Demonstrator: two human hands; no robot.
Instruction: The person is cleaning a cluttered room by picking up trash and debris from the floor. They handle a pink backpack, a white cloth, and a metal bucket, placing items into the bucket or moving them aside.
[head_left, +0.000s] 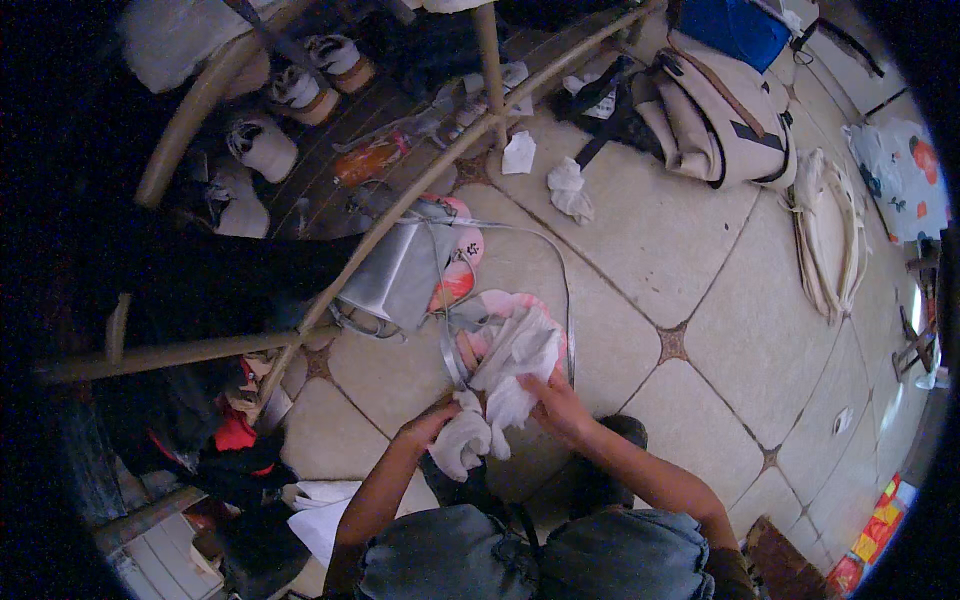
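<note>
My left hand (431, 424) grips a bunched piece of white cloth or paper (461, 446) in front of my knees. My right hand (559, 409) holds a larger crumpled white sheet of soft paper or thin cloth (517, 356); I cannot tell which material it is. Directly beyond and partly under that sheet lies a pink and grey item with a scalloped edge (514, 300). A silver-grey bag (397, 274) rests on the floor further left, and its thin silver strap (564, 277) loops round to the right.
A wooden rack frame (420, 184) stands at the left, with several shoes (262, 146) on its slats. Beige tile floor (622, 255) carries a crumpled white wad (570, 191), a beige bag (720, 120) and a cream cloth bag (829, 232). White papers (326, 514) lie beside my left leg.
</note>
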